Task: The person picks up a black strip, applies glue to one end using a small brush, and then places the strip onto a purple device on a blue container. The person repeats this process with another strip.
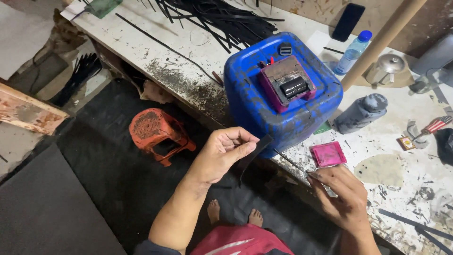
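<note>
My left hand [222, 153] pinches a flat black strip [255, 151] between thumb and fingers, just in front of a big blue plastic jerrycan [278, 99]. My right hand [344, 193] holds a thin dark stick-like tool [290, 162] whose tip points toward the strip. On top of the jerrycan sits a small magenta box [288, 85] with a dark block inside. A second pink box [328, 154] lies on the stained white workbench [188, 61], right beside my right hand.
A heap of long black strips [222, 16] lies at the bench's far end. A water bottle [351, 52], grey bottle [361, 113], metal kettle [387, 68], phone [348, 21] and cardboard tube [382, 40] stand to the right. An orange stool [158, 134] sits on the floor.
</note>
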